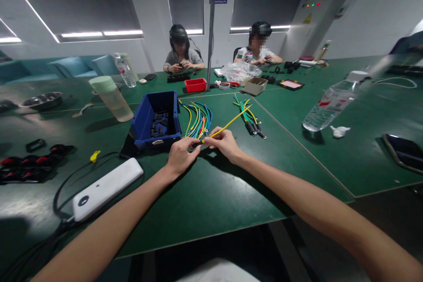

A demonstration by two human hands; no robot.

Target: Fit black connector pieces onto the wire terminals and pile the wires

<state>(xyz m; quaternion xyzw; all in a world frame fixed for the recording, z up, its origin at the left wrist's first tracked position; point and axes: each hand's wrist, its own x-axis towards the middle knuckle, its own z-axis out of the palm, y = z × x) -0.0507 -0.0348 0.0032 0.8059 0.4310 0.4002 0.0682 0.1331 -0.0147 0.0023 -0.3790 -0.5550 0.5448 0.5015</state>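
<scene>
Between my hands is a yellow wire [233, 120], its long free end slanting up to the right. My right hand [224, 143] pinches the wire near its lower end. My left hand [181, 155] is closed on a small black sleeve [197, 144] that meets the wire's end; the fingers partly cover it. Just beyond lies a bundle of blue, green and yellow wires [198, 116] with ring terminals. A second bundle with black sleeves [251, 125] rests to the right. The blue bin [140, 128] at left holds several black sleeves [159, 122].
A white power bank [107, 189] with cables lies left of my left arm. Bottles stand at left [112, 99] and right [335, 103]. A red tray [195, 85] and cardboard box [255, 86] sit farther back. Two people work across the green table [297, 167].
</scene>
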